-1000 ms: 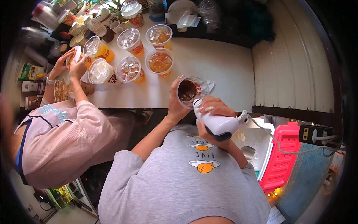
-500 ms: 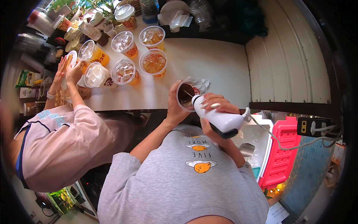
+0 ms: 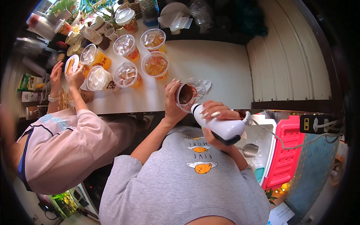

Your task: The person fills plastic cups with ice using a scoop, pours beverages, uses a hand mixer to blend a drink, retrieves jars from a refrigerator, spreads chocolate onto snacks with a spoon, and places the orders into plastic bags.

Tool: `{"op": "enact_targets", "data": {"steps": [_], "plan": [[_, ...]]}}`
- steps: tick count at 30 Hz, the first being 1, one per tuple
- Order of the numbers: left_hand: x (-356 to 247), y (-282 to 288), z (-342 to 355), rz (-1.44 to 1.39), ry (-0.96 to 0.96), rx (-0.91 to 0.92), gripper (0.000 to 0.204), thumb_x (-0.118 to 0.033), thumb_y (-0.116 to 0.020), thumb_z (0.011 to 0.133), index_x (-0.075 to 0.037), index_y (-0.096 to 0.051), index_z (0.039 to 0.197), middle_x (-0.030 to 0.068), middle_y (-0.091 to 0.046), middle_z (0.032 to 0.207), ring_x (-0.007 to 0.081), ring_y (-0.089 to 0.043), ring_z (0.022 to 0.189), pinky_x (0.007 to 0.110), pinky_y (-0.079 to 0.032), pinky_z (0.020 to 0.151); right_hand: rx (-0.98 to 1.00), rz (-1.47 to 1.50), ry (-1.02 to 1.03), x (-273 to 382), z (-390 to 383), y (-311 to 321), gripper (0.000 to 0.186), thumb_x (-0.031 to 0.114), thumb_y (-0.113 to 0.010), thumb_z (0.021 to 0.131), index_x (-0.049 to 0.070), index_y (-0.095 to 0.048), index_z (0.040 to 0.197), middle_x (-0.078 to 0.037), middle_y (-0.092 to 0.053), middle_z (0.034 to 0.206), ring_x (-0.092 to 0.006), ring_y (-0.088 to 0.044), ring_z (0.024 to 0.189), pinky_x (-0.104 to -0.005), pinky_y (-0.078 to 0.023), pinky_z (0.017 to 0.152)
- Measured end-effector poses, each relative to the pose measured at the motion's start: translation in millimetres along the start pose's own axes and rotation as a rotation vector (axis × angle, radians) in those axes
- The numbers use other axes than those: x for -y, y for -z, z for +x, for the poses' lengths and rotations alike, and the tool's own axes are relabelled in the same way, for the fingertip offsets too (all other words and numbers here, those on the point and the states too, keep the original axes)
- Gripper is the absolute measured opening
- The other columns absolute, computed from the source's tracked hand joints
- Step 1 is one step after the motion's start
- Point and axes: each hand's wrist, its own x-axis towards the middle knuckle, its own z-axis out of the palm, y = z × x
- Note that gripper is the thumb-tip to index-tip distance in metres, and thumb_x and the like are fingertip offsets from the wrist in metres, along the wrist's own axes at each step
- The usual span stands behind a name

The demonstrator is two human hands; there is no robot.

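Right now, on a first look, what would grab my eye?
Probably the white handheld electric mixer near the centre, in the right hand, beside the rim of a clear plastic cup of brown liquid in the left hand. Next, the bright pink plastic panel at right, and clear plastic cups of iced amber drinks on the white counter, upper left.

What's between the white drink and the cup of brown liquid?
In the head view: one iced drink, a stretch of tabletop, then the person's left hand holding that cup.
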Motion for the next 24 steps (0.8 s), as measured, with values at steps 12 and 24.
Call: {"op": "enact_targets", "data": {"steps": [12,24], "plan": [[-4.9,1.6,-11.8,-0.178,0.153,0.007,0.083,-0.017,-0.08,0.058,-0.005,-0.032,0.125,0.0125,-0.046,0.117,0.0275,-0.047,0.108,0.042,-0.022,0.102,-0.078,0.001,-0.019,-6.4,7.7,-8.9,0.047,-0.008,-0.057,0.066,0.008,-0.035,0.103,-0.012,-0.051,0.09,-0.0256,-0.052,0.086,-0.0486,-0.037,0.089],[-8.7,9.4,0.5,0.148,0.007,0.018,0.083,-0.016,-0.079,0.061,-0.005,-0.029,0.126,0.0129,-0.045,0.117,0.0268,-0.049,0.106,0.045,-0.023,0.102,0.009,0.055,-0.035,-0.6,5.0,-1.2,0.053,-0.011,-0.06,0.058,0.01,-0.037,0.102,-0.011,-0.053,0.09,-0.0248,-0.054,0.087,-0.0394,-0.044,0.082]]}}
